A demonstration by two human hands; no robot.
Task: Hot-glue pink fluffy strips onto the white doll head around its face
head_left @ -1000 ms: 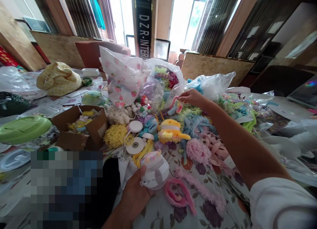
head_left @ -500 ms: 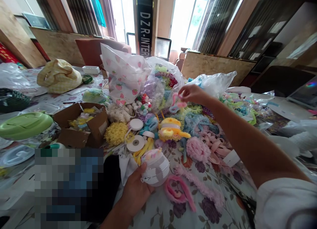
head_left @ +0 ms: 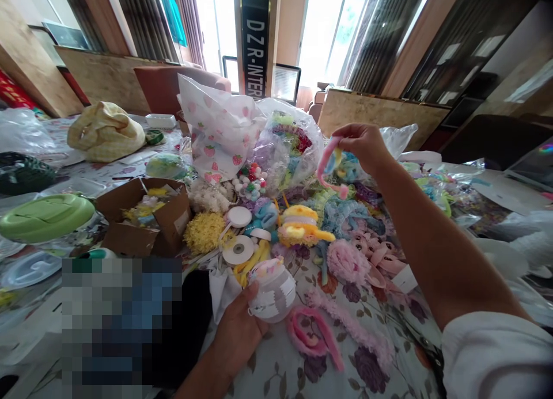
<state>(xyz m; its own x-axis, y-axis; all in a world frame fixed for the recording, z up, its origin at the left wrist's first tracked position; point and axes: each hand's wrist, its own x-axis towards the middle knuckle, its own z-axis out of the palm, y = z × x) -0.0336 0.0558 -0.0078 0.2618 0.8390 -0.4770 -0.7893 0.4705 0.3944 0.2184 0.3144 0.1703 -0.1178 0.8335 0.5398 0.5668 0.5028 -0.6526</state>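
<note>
I pinch one end of a fuzzy pink strip (head_left: 323,168) between the thumb and fingers of my right hand (head_left: 360,145). It hangs in a curve above the far part of the heap, with a bit of blue and yellow beside it. My left hand (head_left: 239,324) is curled around a white round container (head_left: 274,298) at the near middle, thumb against its left side; I can't tell how the hidden fingers sit. Soft pink and yellow pieces show at the container's top.

Just right of it, a pink coil (head_left: 307,335) lies on the flowered tablecloth (head_left: 268,373), with a pale pink fluffy strip (head_left: 356,324) farther right. Beyond the container are a yellow and orange bundle (head_left: 299,225) and, to its left, a white spool (head_left: 238,249). An open cardboard box (head_left: 129,238) stands left of the spool. On the far side, a strawberry-print bag (head_left: 218,125) stands left of a clear bag (head_left: 311,122) of colourful fluffy pieces.
</note>
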